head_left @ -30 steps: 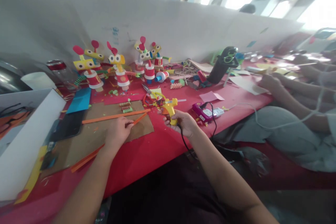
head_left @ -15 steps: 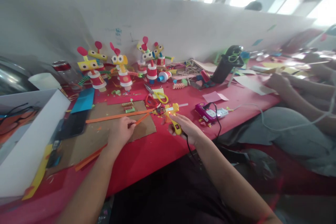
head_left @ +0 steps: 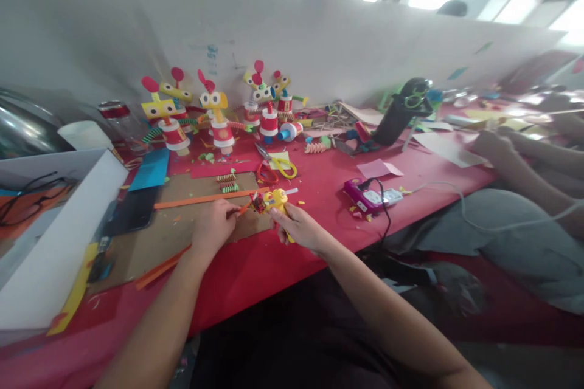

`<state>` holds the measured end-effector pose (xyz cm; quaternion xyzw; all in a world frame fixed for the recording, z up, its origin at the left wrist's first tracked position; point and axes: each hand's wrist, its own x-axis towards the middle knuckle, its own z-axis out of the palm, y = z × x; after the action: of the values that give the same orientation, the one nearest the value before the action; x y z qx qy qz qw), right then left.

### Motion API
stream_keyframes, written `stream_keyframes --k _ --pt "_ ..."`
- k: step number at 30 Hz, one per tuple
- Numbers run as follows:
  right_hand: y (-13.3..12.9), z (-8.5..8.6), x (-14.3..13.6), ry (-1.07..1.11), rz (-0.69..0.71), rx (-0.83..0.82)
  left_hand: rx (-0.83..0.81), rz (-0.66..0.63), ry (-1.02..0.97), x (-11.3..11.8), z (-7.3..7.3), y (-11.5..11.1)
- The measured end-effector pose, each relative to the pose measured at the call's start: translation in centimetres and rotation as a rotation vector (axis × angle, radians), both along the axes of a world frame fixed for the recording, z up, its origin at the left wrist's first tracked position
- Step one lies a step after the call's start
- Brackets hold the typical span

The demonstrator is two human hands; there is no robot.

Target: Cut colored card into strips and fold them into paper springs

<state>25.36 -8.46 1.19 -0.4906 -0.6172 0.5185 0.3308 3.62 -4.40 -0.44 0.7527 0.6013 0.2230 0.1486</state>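
Observation:
My right hand [head_left: 294, 225] is wrapped round a yellow glue gun [head_left: 276, 197], with a pale glue stick jutting from its back end. The gun's front end points left, close to my left hand [head_left: 216, 225]. Between my left fingertips is pinched the end of an orange paper strip [head_left: 243, 209], largely hidden by hand and gun. Just beyond it a longer orange paper strip [head_left: 196, 200] lies across the brown cardboard [head_left: 173, 225]. Another orange strip [head_left: 159, 268] lies partly under my left forearm. Two folded paper springs [head_left: 228, 187] rest on the cardboard.
Scissors [head_left: 278, 167] with red and yellow handles lie beyond the gun. Several paper-cup figures [head_left: 221, 134] stand along the back wall. A purple power strip [head_left: 365, 197] with cords is at right. A white box [head_left: 55, 243] stands left. Another person's arm [head_left: 511, 161] rests on the table at right.
My right hand has brought the glue gun leftward, so its front end is now near the strip end in my left hand. The left hand has barely moved, and the view has shifted slightly.

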Motion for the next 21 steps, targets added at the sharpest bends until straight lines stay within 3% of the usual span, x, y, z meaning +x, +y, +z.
stream_keyframes --k 4,9,13,16,18,21 --pt "0.4 0.6 1.6 -0.196 -0.047 0.076 -0.002 0.003 0.036 0.2 0.3 -0.2" --pt "2.8 0.8 5.4 -0.855 -0.395 0.392 0.023 0.020 0.122 0.5 0.6 -0.5" --pt "4.9 -0.1 7.2 -1.152 -0.395 0.375 0.072 0.013 0.168 0.5 0.6 -0.8" --pt "5.3 -0.4 7.0 -1.221 -0.408 0.378 0.148 -0.016 0.234 0.5 0.5 -0.9" --pt "5.1 -0.3 5.9 -1.175 -0.461 0.498 0.194 -0.052 0.292 0.4 0.5 -0.8" --pt "4.8 -0.1 3.2 -0.813 -0.399 0.737 0.255 -0.031 0.338 0.1 0.6 -0.5"
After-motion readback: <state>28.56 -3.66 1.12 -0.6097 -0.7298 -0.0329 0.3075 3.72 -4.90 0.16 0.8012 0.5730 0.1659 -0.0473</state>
